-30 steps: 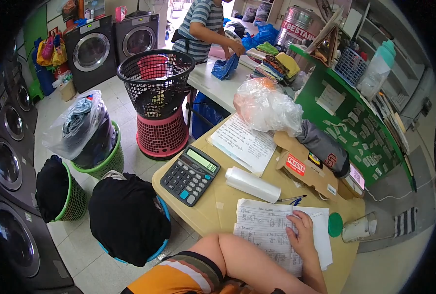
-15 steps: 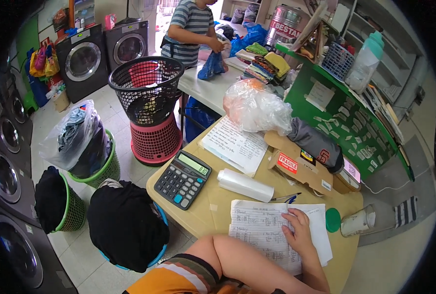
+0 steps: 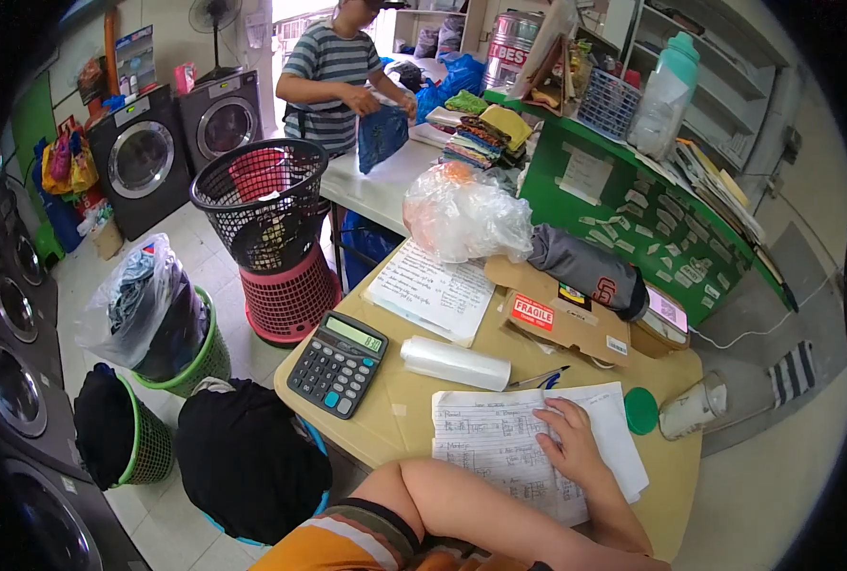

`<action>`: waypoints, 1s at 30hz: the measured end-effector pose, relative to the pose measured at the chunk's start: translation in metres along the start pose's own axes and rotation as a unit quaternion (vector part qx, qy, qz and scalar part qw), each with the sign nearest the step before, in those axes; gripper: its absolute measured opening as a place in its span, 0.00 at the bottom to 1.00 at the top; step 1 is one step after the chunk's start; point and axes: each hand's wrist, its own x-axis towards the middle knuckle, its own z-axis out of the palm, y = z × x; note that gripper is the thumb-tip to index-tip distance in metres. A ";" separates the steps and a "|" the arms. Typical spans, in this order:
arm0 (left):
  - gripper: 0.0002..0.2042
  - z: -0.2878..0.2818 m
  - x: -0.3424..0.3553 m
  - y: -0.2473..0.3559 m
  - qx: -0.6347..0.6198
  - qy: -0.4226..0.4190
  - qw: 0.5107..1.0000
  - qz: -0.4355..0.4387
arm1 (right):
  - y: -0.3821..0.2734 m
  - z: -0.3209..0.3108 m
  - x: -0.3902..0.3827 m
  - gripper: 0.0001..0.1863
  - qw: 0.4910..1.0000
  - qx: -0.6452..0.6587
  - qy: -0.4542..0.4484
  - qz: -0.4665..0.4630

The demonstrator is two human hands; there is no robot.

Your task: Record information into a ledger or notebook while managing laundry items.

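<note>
My right hand (image 3: pixel 571 443) lies open, fingers slightly curled and apart, on a handwritten lined sheet (image 3: pixel 481 428), with plain white paper (image 3: pixel 614 428) beside it. A pen (image 3: pixel 538 376) lies just above the paper, near a roll of clear plastic bags (image 3: pixel 454 364). A calculator (image 3: pixel 336 364) sits at the table's left edge, below more written sheets (image 3: pixel 423 290). A round green lid (image 3: pixel 640 409) is to the right of my hand. My bare bent limb (image 3: pixel 462 504), below a striped orange garment, crosses the lower edge. My left hand is not in view.
A person (image 3: pixel 328 76) holds a blue item (image 3: pixel 383 141) over a white table (image 3: pixel 357 186). Stacked baskets (image 3: pixel 281 305) and laundry-filled baskets (image 3: pixel 143 457) stand left, before washers (image 3: pixel 138 162). A cardboard box (image 3: pixel 561 328) and green board (image 3: pixel 623 209) are right.
The view has shifted, putting the scene lower. The person has lifted and spread the blue item and stands more upright. My right hand stays resting on the paper.
</note>
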 end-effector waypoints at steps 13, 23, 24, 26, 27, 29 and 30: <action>0.14 0.020 0.008 0.051 -0.691 0.343 0.542 -0.334 | 0.000 0.000 -0.014 0.21 1.000 0.016 -0.005 -0.023; 0.12 0.037 0.004 0.041 -0.565 0.154 0.713 -0.386 | 0.016 0.013 -0.019 0.23 1.000 0.013 0.008 -0.016; 0.12 0.040 0.004 0.044 -0.578 0.176 0.701 -0.379 | 0.015 0.014 -0.016 0.22 1.000 0.021 0.013 -0.016; 0.11 0.040 -0.002 0.048 -0.530 0.010 0.713 -0.459 | 0.017 0.012 -0.010 0.20 0.998 0.058 0.025 -0.022; 0.11 0.042 -0.007 0.050 -0.542 0.022 0.710 -0.450 | 0.019 0.009 -0.011 0.20 0.998 0.061 0.023 -0.003; 0.13 0.041 -0.013 0.055 -0.482 -0.082 0.654 -0.577 | 0.024 0.002 -0.009 0.19 0.984 0.153 0.096 0.004; 0.14 0.038 -0.016 0.058 -0.460 -0.137 0.592 -0.647 | 0.026 -0.006 -0.009 0.19 0.983 0.157 0.091 0.010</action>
